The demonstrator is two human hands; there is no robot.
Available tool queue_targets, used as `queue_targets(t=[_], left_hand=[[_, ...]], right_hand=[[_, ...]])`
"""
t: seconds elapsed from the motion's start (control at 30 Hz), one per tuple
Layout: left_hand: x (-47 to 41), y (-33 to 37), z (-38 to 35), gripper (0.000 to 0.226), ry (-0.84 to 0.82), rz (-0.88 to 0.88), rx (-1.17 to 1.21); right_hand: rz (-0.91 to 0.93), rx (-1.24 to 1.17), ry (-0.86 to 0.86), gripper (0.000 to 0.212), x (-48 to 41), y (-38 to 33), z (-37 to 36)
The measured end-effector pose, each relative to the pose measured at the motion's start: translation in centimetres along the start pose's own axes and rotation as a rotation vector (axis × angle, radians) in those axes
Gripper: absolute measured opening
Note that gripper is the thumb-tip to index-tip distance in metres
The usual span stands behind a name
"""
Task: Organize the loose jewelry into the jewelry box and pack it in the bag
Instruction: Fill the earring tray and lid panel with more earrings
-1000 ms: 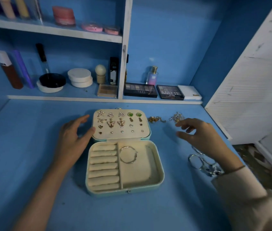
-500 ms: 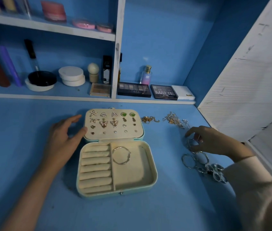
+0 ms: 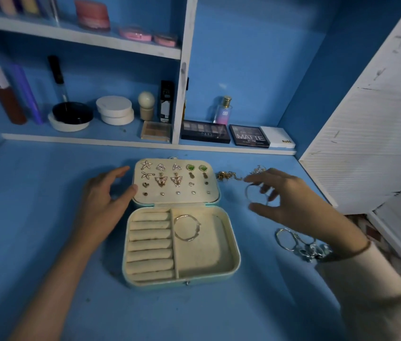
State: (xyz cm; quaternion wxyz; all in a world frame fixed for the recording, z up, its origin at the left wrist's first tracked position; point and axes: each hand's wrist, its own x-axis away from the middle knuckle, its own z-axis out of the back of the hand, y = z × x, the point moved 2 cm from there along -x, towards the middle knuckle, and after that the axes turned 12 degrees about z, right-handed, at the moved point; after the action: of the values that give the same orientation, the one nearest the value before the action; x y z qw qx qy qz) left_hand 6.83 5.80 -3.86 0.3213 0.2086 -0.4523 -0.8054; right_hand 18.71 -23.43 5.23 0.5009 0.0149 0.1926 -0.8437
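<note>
An open pale-green jewelry box [image 3: 234,269] lies on the blue table, its lid flat and studded with several earrings [image 3: 167,179]. One silver hoop [image 3: 186,227] lies in the box's right compartment. My left hand [image 3: 106,200] rests against the lid's left edge, thumb touching it, fingers relaxed. My right hand [image 3: 285,195] hovers right of the lid and pinches a thin silver bracelet [image 3: 251,193] in its fingertips. Loose gold and silver chains [image 3: 229,175] lie behind that hand. More silver hoops and rings [image 3: 298,243] lie under my right wrist. No bag is in view.
Low shelf at the back holds eyeshadow palettes [image 3: 205,134], a perfume bottle [image 3: 224,110], round white compacts [image 3: 114,110] and tubes. A white slatted door [image 3: 366,143] stands at the right. The table edge runs along the right beside the loose rings.
My right hand went down to the pile of hoops at the right, then lifted toward the box with a silver bracelet pinched. My left hand stayed at the lid.
</note>
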Motion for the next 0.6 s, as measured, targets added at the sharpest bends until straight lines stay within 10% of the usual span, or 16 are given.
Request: queue_targets(t=[0.6], left_hand=[[0.2,0.5,0.1,0.046,0.025,-0.006,-0.026]], right_hand=[[0.188,-0.058,0.103,0.024,-1.4,-7.6,-8.8]])
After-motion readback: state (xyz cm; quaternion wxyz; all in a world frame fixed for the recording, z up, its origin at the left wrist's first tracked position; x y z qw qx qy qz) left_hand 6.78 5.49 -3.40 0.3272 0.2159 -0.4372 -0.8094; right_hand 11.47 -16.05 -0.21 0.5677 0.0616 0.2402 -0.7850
